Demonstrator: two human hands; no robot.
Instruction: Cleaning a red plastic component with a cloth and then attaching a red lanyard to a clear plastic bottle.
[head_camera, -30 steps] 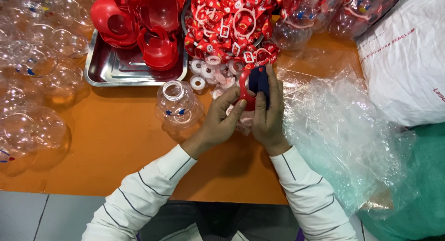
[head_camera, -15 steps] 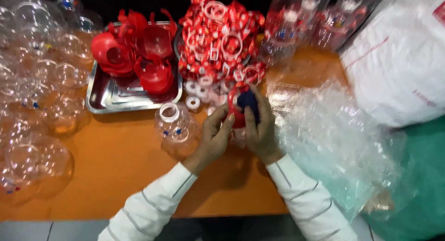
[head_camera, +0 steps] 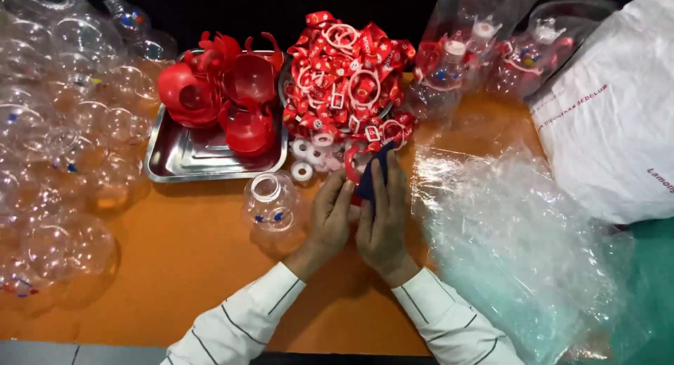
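My left hand (head_camera: 328, 217) and my right hand (head_camera: 382, 221) meet over the orange table (head_camera: 182, 267) and grip one small assembly together: a dark blue piece (head_camera: 371, 175) with a red strap (head_camera: 351, 161) on it. The fingers hide most of it. Just left of my left hand stands a clear plastic bottle (head_camera: 270, 203) with an open white neck. Several white rings (head_camera: 309, 158) lie right above my hands.
A steel tray (head_camera: 203, 158) holds red cup-shaped parts (head_camera: 225, 98). A heap of red straps with white rings (head_camera: 347, 70) sits behind. Clear round bottles (head_camera: 63, 147) crowd the left side. Clear plastic bags (head_camera: 519, 253) and a white sack (head_camera: 618, 119) fill the right.
The view has tilted so the table sits lower in frame. My hands stay together on the blue and red piece, with the fingers shifted slightly around it.
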